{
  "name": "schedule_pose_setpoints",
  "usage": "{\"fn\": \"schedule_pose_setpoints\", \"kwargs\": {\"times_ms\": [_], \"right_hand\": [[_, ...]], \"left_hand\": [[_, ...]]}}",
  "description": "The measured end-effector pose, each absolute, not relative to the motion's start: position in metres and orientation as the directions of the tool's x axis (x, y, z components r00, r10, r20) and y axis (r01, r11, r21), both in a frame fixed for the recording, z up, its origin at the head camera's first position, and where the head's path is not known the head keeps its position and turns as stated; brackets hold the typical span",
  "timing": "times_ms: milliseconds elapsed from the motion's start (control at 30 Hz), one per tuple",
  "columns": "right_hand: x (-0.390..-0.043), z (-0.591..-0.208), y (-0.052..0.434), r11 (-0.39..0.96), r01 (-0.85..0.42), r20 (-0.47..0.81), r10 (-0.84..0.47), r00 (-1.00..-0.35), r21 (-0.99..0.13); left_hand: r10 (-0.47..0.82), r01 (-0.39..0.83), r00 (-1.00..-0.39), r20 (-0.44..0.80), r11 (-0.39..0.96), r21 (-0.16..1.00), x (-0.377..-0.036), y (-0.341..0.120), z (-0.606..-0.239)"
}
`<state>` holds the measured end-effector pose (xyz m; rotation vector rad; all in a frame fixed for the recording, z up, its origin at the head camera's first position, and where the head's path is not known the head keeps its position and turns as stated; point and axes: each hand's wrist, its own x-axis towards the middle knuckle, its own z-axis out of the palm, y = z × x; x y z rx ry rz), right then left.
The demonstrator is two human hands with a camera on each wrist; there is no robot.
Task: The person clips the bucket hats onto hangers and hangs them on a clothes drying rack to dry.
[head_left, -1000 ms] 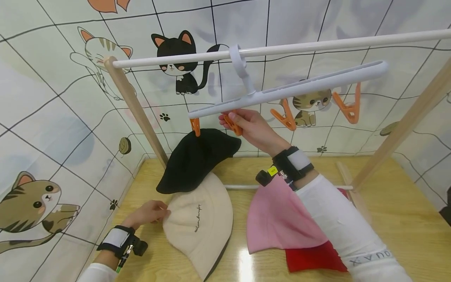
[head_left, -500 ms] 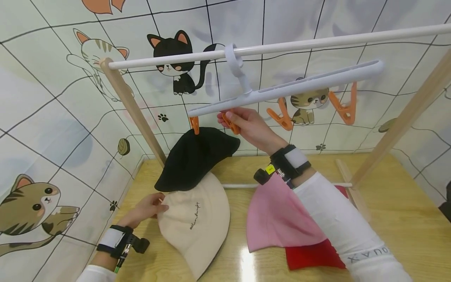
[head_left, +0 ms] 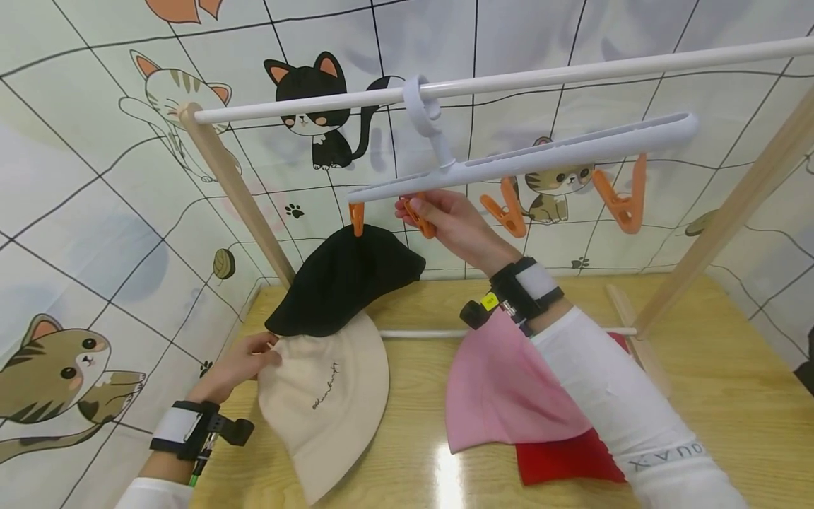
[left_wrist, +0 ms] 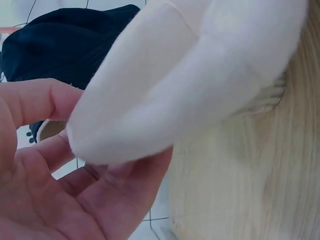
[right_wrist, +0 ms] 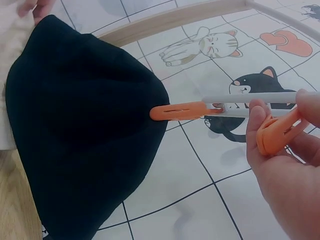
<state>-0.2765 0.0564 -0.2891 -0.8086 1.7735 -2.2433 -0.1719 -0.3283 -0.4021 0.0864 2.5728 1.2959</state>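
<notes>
My left hand (head_left: 234, 364) pinches the crown edge of a cream bucket hat (head_left: 327, 413) with dark lettering; in the left wrist view the cream fabric (left_wrist: 165, 95) lies between thumb and fingers. The hat stands close over the table, partly behind a black bucket hat (head_left: 343, 286). That black hat hangs by its crown from an orange clip (head_left: 357, 220) at the left end of a pale hanger (head_left: 534, 164). Under the hanger, my right hand (head_left: 464, 230) pinches a second orange clip (right_wrist: 280, 132) between thumb and fingers.
The hanger hooks over a white rail (head_left: 572, 75) between wooden posts (head_left: 238, 191). Two more orange clips (head_left: 505, 208) hang to the right. A pink bucket hat (head_left: 502, 396) lies over a red hat (head_left: 566, 459) on the wooden table (head_left: 718, 417). A cat-print wall stands behind.
My left hand has moved left and slightly up, drawing the cream hat along with it. The black hat has swung a little left and up. My right hand keeps its pinch on the clip.
</notes>
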Motion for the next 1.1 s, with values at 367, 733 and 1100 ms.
{"fn": "schedule_pose_setpoints", "kwargs": {"times_ms": [367, 733, 1100], "right_hand": [[-0.278, -0.290, 0.058, -0.278, -0.201, 0.311, -0.444, -0.840, -0.939], [-0.281, -0.292, 0.061, -0.298, -0.201, 0.322, -0.447, -0.834, -0.933], [-0.279, -0.293, 0.061, -0.346, -0.181, 0.332, -0.452, -0.828, -0.921]], "left_hand": [[0.193, -0.055, -0.957, -0.214, 0.607, 0.793, -0.170, -0.337, -0.389], [0.138, -0.019, -0.974, -0.178, 0.736, 0.677, -0.166, -0.349, -0.369], [0.080, -0.013, -0.990, -0.114, 0.761, 0.648, -0.159, -0.365, -0.351]]}}
